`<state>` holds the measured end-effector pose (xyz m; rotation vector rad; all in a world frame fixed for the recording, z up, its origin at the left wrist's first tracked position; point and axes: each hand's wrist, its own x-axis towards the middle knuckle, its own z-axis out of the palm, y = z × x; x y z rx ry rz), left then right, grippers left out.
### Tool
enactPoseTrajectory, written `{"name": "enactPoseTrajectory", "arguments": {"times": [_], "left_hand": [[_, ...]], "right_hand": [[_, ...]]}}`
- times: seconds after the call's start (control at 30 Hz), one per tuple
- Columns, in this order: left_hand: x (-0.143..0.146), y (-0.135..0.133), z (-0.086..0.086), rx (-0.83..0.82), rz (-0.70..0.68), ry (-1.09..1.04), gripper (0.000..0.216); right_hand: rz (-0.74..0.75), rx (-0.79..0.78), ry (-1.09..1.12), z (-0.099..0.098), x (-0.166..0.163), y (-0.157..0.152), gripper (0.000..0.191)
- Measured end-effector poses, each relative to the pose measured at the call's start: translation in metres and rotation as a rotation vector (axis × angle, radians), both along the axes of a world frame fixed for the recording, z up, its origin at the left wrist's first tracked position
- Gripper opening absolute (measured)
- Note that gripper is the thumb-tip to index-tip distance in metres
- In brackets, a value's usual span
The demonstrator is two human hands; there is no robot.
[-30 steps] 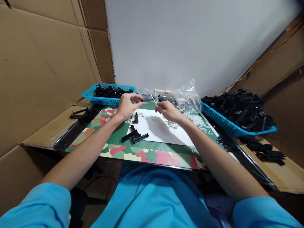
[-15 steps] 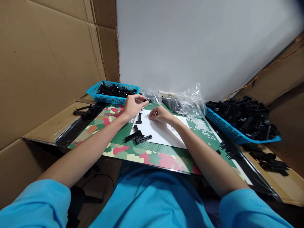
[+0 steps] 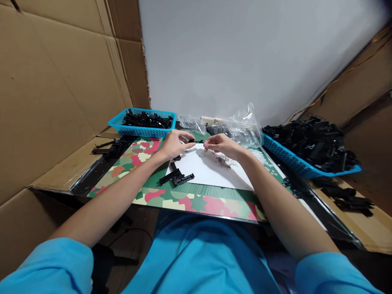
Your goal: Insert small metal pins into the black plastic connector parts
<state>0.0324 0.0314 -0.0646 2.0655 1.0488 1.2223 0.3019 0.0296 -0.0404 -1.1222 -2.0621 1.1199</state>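
Observation:
My left hand (image 3: 175, 143) is closed on a narrow black plastic part (image 3: 196, 141) over the far side of a white sheet (image 3: 200, 175). At the part's right end, my right hand (image 3: 221, 144) is closed in a pinch; what its fingertips hold is too small to make out. Several similar black parts (image 3: 177, 176) lie crossed near the sheet's left edge, and another shows partly beneath my left hand. Close under my right hand is a scatter of tiny greyish pieces (image 3: 225, 161) on the sheet.
A blue basket (image 3: 139, 131) of black parts stands at the back left, a fuller blue basket (image 3: 294, 160) at the right. Clear plastic bags (image 3: 245, 126) lie along the back wall. Small white discs (image 3: 266, 160) are strewn at right. Cardboard (image 3: 70, 73) walls the left side.
My right hand has lifted from the tiny pieces on the sheet and moved up and right to the black part. My left hand has come lower, bringing the part in front of it.

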Motion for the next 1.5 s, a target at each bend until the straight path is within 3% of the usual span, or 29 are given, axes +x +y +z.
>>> {"name": "enactPoseTrajectory", "arguments": {"times": [0.17, 0.5, 0.77, 1.07, 1.23, 1.37, 1.5], "left_hand": [[0.008, -0.009, 0.002, 0.035, -0.043, 0.021, 0.02], [0.017, -0.009, -0.002, -0.108, -0.154, -0.126, 0.007], [0.019, -0.014, 0.003, -0.086, -0.21, -0.158, 0.02], [0.017, -0.01, -0.004, -0.047, -0.142, -0.021, 0.011], [0.019, -0.009, 0.0, -0.077, -0.111, -0.147, 0.013], [0.021, -0.011, 0.004, -0.135, -0.081, -0.303, 0.015], [0.021, -0.014, 0.006, -0.157, -0.074, -0.324, 0.016]], "right_hand": [[0.02, 0.043, 0.0, 0.001, -0.005, -0.004, 0.021], [-0.008, 0.188, 0.113, 0.009, -0.026, -0.018, 0.022], [-0.035, 0.19, 0.095, 0.011, -0.028, -0.02, 0.04], [-0.046, 0.308, 0.041, 0.014, -0.032, -0.026, 0.033], [-0.1, 0.409, 0.046, 0.012, -0.038, -0.027, 0.015], [-0.145, 0.407, 0.041, 0.004, -0.043, -0.024, 0.03], [-0.168, 0.359, 0.15, -0.005, -0.046, -0.02, 0.037]]}}
